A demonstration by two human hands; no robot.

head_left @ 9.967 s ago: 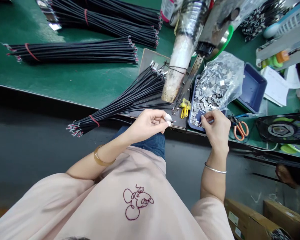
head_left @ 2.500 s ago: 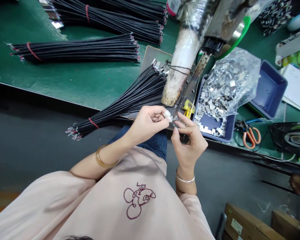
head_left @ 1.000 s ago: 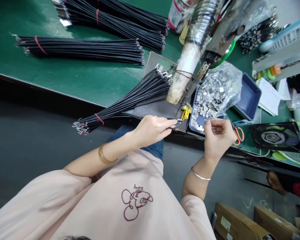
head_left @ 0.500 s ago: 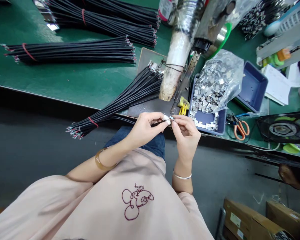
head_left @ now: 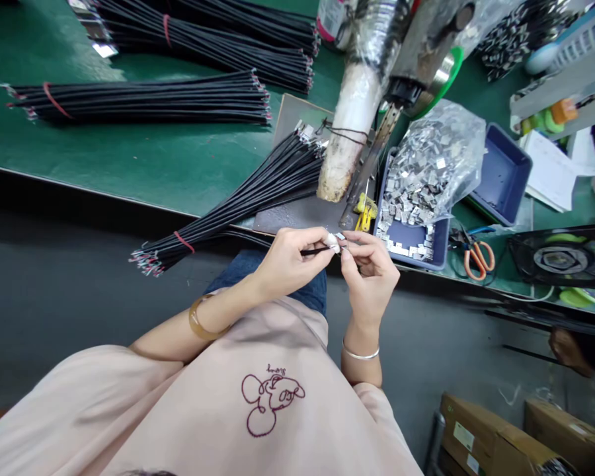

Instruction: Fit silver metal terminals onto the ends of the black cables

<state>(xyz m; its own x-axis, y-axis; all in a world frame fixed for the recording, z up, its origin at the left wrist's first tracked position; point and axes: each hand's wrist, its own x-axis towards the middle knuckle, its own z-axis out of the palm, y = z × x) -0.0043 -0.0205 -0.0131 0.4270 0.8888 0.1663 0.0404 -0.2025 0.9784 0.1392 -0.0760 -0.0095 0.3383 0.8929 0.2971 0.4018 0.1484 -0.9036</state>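
Note:
My left hand [head_left: 295,261] is closed on a black cable [head_left: 315,251] just beyond the table's front edge, a white wrap around one fingertip. Opposite it, my right hand [head_left: 371,268] pinches a small silvery metal piece [head_left: 340,236] at the cable's end; the fingers partly cover it, so I cannot tell whether the two are joined. To the left, a bundle of black cables [head_left: 248,192] tied with a red band overhangs the edge, its far ends bearing metal connectors [head_left: 306,132]. A blue tray [head_left: 439,254] of small metal shells [head_left: 409,198] stands close by my right hand.
A soldering iron [head_left: 371,165] and a white wrapped tube [head_left: 344,145] slope down over a grey board [head_left: 290,109]. A yellow tool [head_left: 364,215], orange-handled cutters [head_left: 478,259] and a black fan [head_left: 562,256] lie rightward. More cable bundles [head_left: 153,102] lie at the back left.
Both hands stay together at the cable's end. The left fingers have shifted slightly down and right, and the fingers' grip at the tip has changed a little. The rest looks the same.

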